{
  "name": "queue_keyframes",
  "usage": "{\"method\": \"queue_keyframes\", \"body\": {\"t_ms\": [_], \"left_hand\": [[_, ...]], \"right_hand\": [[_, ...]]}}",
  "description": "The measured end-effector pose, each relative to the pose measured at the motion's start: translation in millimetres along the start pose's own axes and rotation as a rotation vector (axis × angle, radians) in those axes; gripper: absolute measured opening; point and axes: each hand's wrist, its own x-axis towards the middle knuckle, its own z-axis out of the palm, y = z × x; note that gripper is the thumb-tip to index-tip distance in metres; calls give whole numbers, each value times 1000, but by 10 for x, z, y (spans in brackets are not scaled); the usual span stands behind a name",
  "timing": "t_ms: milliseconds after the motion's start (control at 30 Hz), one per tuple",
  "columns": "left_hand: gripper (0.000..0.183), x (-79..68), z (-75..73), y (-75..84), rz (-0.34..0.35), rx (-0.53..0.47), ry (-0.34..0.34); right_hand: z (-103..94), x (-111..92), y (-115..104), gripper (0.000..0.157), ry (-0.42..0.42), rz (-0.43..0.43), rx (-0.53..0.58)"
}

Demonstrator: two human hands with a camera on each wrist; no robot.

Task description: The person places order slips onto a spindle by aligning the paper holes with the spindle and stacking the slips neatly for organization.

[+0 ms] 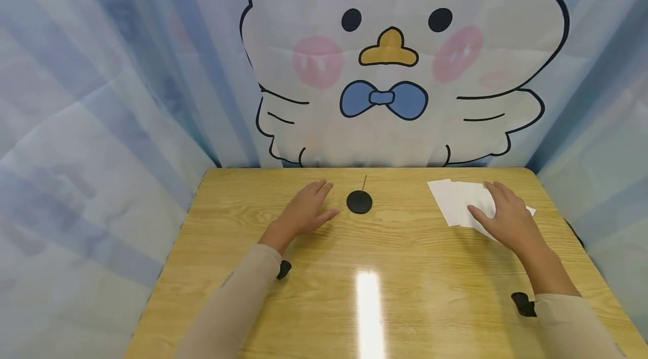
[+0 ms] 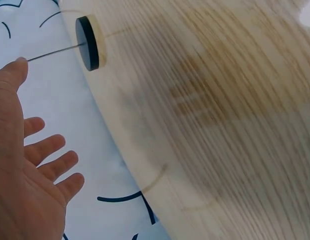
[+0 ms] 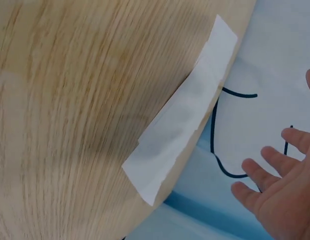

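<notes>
A paper spike (image 1: 359, 202) with a black round base and a thin upright rod stands near the far edge of the table. Left of it is my left hand (image 1: 306, 208), fingers spread and palm bare; in the left wrist view the thumb tip overlaps the end of the rod above the black base (image 2: 88, 44). On the far right, several white paper slips (image 1: 463, 201) lie fanned out and overlapping. My right hand (image 1: 508, 218) hovers over their right part, fingers loosely apart, hiding some of them. In the right wrist view, the slips (image 3: 179, 115) lie flat, apart from the fingers.
The wooden table (image 1: 324, 252) has a glare streak at its near middle. Behind its far edge hangs a curtain (image 1: 385, 139) with a cartoon bird; more curtain encloses both sides. A black piece of the wrist gear (image 1: 523, 304) shows by the right sleeve.
</notes>
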Motion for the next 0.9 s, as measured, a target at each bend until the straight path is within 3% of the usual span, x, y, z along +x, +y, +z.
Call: {"method": "queue_keyframes", "body": {"t_ms": [533, 900], "left_hand": [[75, 159, 160, 162, -48, -177, -36], [78, 248, 270, 226, -84, -327, -44]], "right_hand": [[-6, -109, 502, 86, -74, 106, 42], [32, -154, 700, 96, -105, 205, 46]]}}
